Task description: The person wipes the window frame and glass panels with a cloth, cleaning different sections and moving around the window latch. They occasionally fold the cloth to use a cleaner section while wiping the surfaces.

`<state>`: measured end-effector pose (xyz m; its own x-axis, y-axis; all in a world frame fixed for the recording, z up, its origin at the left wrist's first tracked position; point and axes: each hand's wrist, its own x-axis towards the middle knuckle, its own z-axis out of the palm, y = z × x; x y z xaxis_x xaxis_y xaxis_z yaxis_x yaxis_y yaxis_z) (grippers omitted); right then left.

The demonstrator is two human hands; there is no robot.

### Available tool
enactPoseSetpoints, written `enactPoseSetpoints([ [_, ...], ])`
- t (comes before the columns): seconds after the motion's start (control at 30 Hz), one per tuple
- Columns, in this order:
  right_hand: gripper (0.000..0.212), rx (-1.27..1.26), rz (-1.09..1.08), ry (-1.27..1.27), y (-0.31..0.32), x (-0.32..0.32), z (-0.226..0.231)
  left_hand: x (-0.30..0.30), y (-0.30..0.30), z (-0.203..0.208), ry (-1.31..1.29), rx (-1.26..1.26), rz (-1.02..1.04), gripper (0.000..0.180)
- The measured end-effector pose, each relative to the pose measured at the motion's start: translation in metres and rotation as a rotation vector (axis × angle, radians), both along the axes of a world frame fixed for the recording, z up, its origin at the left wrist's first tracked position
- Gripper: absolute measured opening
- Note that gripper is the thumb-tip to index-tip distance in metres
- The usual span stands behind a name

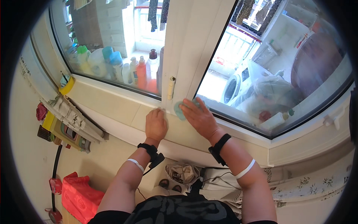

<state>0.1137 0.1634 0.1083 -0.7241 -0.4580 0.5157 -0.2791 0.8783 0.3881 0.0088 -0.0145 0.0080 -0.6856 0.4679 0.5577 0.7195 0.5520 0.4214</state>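
Note:
My right hand [200, 118] presses a pale green cloth [180, 109] against the lower end of the white window frame [185, 67], where it meets the sill. Its fingers lie stretched over the cloth and hide part of it. On the beige windowsill [123, 110], to the left, rests my left hand [156, 124], its fingers curled in and nothing showing in them. Just above and between the hands, a cream window handle [171, 88] points down the frame. The right-hand window sash stands at an angle to the left pane [112, 41].
Behind the left glass stand several bottles [141, 72]; behind the right are a washing machine [232, 89] and a plastic-covered heap. A yellow tape roll [66, 85] sits at the sill's left end. Patterned curtains [309, 186] hang on both sides. Below are a bag [182, 173] and red cloth [80, 198].

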Motion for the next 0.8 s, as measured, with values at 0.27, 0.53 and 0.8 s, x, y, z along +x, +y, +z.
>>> enactPoseSetpoints([
  [0.27, 0.016, -0.137, 0.034, -0.246, -0.003, 0.009, -0.023, -0.001, 0.001, -0.002, 0.004, 0.006, 0.001, 0.03],
  [0.53, 0.021, -0.376, -0.018, 0.313, -0.036, -0.025, 0.077, 0.0, 0.0, 0.0, 0.001, -0.009, 0.005, 0.033],
  [0.8, 0.012, -0.119, -0.097, -0.003, -0.04, -0.036, -0.012, 0.0, -0.001, -0.003, 0.021, 0.031, -0.019, 0.032],
])
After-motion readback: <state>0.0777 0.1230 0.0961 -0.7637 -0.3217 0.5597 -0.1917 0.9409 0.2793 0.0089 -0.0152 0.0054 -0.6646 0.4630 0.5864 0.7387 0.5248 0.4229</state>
